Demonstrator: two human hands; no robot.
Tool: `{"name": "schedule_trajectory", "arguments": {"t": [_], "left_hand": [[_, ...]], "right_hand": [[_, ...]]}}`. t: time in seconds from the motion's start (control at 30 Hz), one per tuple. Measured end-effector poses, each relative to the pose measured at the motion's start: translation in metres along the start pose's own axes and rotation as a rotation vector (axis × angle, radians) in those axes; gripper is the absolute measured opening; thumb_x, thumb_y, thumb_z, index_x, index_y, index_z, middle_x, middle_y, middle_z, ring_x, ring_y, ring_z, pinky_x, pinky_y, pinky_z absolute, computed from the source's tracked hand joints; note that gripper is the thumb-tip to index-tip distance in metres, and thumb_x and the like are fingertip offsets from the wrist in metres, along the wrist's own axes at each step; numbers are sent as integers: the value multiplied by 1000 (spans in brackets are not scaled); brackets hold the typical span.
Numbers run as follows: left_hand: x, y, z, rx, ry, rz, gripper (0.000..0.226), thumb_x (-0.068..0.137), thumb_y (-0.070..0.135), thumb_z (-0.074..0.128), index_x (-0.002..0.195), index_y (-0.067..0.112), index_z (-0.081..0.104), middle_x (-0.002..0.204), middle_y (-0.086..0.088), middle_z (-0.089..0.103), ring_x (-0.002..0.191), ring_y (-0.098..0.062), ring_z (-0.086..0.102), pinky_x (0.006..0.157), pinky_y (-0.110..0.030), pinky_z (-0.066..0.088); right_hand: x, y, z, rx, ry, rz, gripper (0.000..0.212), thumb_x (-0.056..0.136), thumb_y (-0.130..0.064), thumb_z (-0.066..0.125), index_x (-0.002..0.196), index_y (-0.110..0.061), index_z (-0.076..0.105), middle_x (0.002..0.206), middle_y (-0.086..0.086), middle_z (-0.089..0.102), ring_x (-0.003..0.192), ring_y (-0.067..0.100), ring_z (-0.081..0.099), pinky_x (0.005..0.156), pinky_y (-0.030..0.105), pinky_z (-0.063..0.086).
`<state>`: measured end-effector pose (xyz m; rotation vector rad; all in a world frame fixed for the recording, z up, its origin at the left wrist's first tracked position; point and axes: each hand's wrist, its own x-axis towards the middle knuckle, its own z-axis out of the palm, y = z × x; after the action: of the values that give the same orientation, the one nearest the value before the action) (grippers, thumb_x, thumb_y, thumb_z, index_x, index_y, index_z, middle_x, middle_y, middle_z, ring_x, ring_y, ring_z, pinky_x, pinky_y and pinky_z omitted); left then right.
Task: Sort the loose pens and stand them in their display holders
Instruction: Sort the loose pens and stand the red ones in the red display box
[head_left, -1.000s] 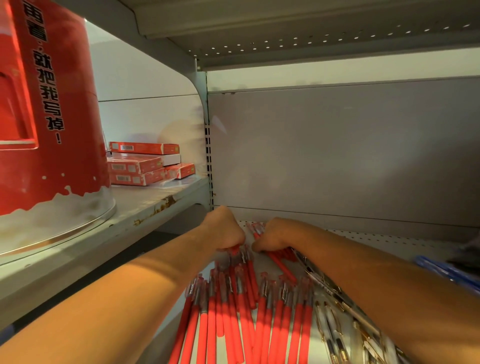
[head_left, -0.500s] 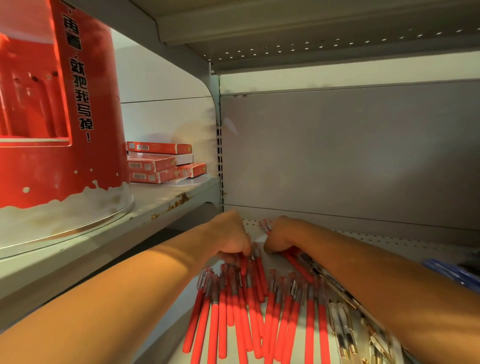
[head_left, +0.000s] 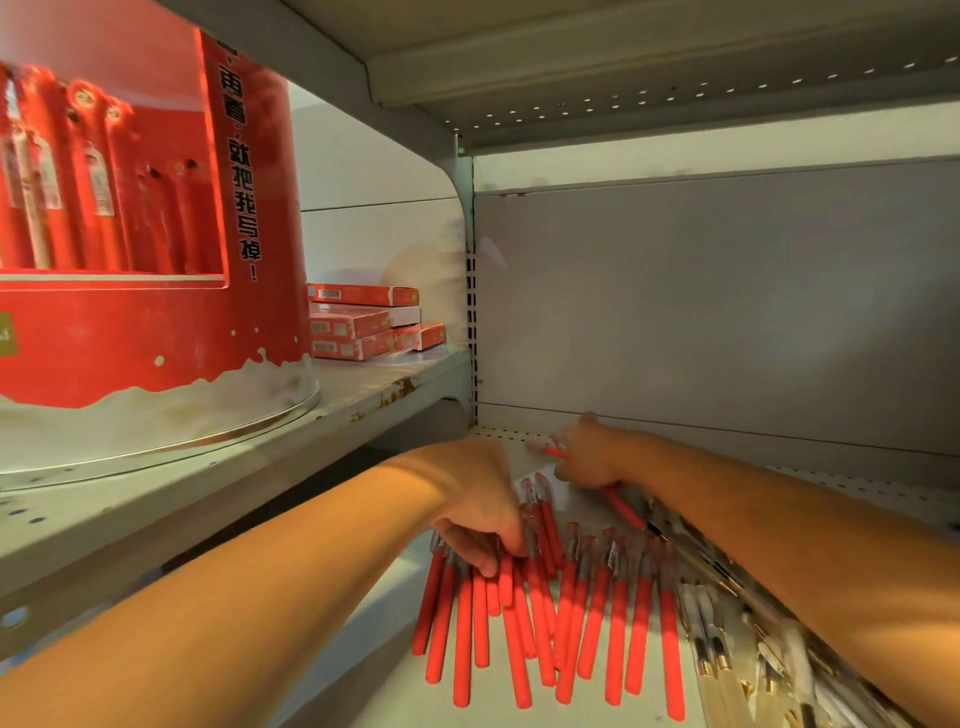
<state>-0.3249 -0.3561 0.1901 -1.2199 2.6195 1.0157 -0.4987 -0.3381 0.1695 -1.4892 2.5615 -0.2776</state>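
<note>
Under the left hand (head_left: 483, 514), the red pens (head_left: 571, 613) lay fanned on the shelf (head_left: 384, 634), its fingers curled over their capped ends, thumb tucked beneath, pinching a few. Beyond it, the right hand (head_left: 589, 457) covered a stray pen (head_left: 623, 509); its grip was hidden. Light, stiff, smooth barrels—likely to roll, best bundled mid-barrel.
</note>
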Motion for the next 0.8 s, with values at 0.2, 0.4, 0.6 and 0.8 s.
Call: {"name": "schedule_trajectory", "arguments": {"t": [0.2, 0.4, 0.6, 0.8], "left_hand": [[9, -3, 5, 196, 307, 173, 22, 88, 35, 62, 77, 17, 66, 54, 6, 58, 47, -10, 54, 47, -20, 41], [16, -1, 10, -113, 400, 197, 34, 94, 38, 58, 81, 8, 64, 52, -1, 54, 44, -16, 52, 45, -20, 45], [11, 4, 17, -190, 358, 294, 16, 88, 18, 70, 82, 3, 67, 79, -17, 70, 76, -31, 73, 74, -40, 62], [9, 1, 20, 85, 319, 355, 15, 83, 15, 71, 95, 24, 78, 101, 5, 72, 91, -9, 66, 68, -11, 48]], "right_hand": [[-48, 3, -22, -4, -34, -86, 31, 101, -27, 45, 116, 1, 45, 87, 11, 58, 68, 17, 54, 49, 25, 39], [-102, 3, -14, 250, -89, -59, 13, 96, -26, 52, 98, -14, 48, 69, 1, 48, 52, 11, 45, 41, 20, 38], [-131, -7, 13, 482, -142, -101, 47, 90, -23, 57, 131, -18, 35, 61, 1, 58, 42, 10, 49, 39, 19, 39], [-145, -2, -1, 407, -139, -202, 32, 87, -39, 67, 105, -12, 66, 94, 11, 74, 77, 19, 71, 83, 41, 60]]}}
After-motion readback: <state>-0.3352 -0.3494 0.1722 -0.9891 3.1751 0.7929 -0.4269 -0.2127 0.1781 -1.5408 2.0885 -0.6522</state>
